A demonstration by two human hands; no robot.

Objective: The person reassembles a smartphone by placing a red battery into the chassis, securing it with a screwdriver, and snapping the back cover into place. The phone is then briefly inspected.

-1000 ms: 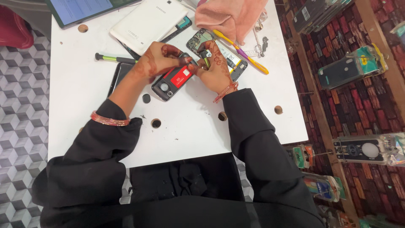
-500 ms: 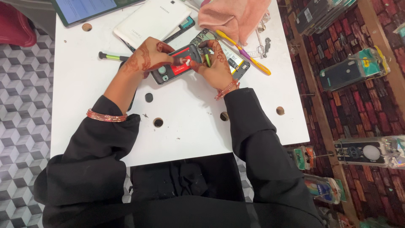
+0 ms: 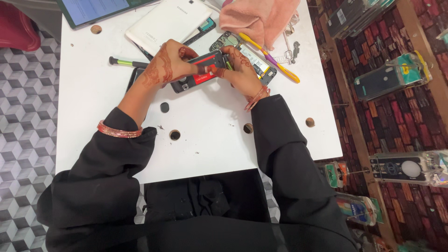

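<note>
A black and red phone part (image 3: pixel 198 72) is held just above the white table (image 3: pixel 210 140), between both hands. My left hand (image 3: pixel 165 63) grips its left end from above, fingers curled over it. My right hand (image 3: pixel 238 67) pinches its right end, and a thin green tool shows between those fingers. Under the hands lie a dark phone body (image 3: pixel 135 77) and an opened phone with a bare circuit board (image 3: pixel 254 60).
A white tablet back (image 3: pixel 168 21), a pink cloth (image 3: pixel 261 16), a yellow and purple pry tool (image 3: pixel 275 63), a green-handled screwdriver (image 3: pixel 126 61), a small black round piece (image 3: pixel 164 107) and a tablet screen (image 3: pixel 93 9) lie on the table. Racks of phone cases stand at the right.
Both hands turned and lifted the black and red part, so it now lies more level between them. The view shifted slightly; the other items stayed put.
</note>
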